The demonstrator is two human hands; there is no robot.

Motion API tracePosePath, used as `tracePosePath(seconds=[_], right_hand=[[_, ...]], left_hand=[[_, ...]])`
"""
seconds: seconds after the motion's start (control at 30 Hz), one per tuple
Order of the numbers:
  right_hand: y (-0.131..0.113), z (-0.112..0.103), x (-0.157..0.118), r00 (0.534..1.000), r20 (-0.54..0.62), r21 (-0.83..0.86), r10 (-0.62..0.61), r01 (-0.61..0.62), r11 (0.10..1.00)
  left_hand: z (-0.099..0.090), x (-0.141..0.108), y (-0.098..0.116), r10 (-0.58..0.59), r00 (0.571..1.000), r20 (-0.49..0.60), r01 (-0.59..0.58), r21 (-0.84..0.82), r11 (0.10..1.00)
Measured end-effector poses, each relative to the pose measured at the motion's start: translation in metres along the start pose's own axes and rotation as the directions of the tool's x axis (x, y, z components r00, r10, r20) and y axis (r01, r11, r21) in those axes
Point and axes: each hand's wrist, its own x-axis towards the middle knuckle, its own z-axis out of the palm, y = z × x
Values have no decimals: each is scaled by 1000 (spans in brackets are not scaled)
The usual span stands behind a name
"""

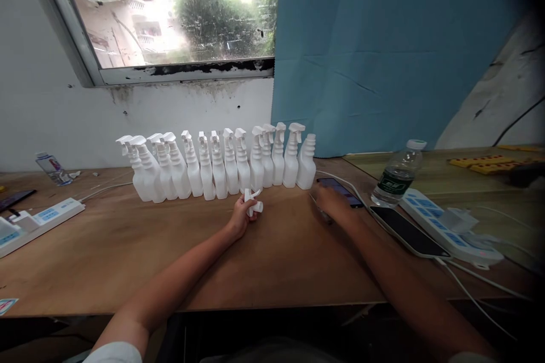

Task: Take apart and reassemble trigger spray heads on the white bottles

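Note:
In the middle of the table, my left hand (242,216) is closed around a white trigger spray head (252,203). My right hand (330,201) is over the table to the right, blurred by motion, its fingers hard to make out. A thin dark object (325,216) shows beneath it; whether the hand grips it is unclear. Behind both hands stands a row of several white spray bottles (230,167), fitted with trigger heads. At the row's right end, one white bottle (306,164) has a bare neck with no head on it.
A phone (347,195) lies just beyond my right hand. Farther right are a water bottle (398,176), a second phone (411,231) and a power strip (451,229) with cables. Another power strip (46,218) and a small bottle (53,169) are at the left.

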Motion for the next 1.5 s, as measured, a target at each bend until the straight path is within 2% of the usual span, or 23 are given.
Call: tracePosePath(seconds=[0.2,0.43,0.53,0.67,0.73,0.77,0.87,0.9,0.97,1.03,1.17,1.23,1.33,1.4,1.43,1.47,1.5], right_hand=[[1,0,0,999,-4,6,-48,48,999],[-4,17,1,989,30,158,-142,135,978],[-10,21,0,976,10,283,-218,206,937],[-25,21,-3,943,-16,485,-333,299,822],[-34,20,-6,923,-35,635,-382,316,705],[-39,19,-8,913,-54,745,-405,307,593],[-53,17,-16,907,-119,970,-405,193,147],[-57,17,-19,917,-129,984,-378,166,67],[-62,16,-27,925,-145,980,-351,184,80],[-66,14,-36,912,-172,968,-373,226,107],[-68,13,-48,872,-218,972,-439,235,-16],[-69,15,-50,854,-220,971,-471,238,-22],[-70,19,-48,841,-186,964,-508,256,72],[-70,21,-47,834,-236,919,-500,359,165],[-69,21,-47,811,-298,864,-504,453,218],[-69,20,-48,762,-373,778,-529,568,269],[-68,20,-49,694,-439,671,-571,676,305]], left_hand=[[2,-1,-1,-20,1000,-11,21,88,996],[3,-4,3,4,1000,10,-5,71,997],[4,-6,5,11,999,36,-12,46,999],[6,-7,7,-11,996,87,7,51,999],[6,-7,7,-20,995,102,13,66,998],[5,-7,7,-25,994,107,17,76,997],[4,-6,4,-35,993,117,22,111,994],[4,-6,3,-36,992,118,21,123,992],[3,-5,2,-32,993,113,15,149,989],[3,-5,2,-29,994,104,10,180,984],[6,-7,2,-32,995,91,9,241,971],[7,-8,2,-34,996,85,10,267,964],[7,-7,1,-35,997,74,12,299,954],[6,-5,0,-33,997,66,11,314,949],[6,-4,-1,-31,998,61,10,319,948],[6,-4,-1,-29,998,57,9,323,946],[5,-3,-2,-28,998,53,9,325,946]])
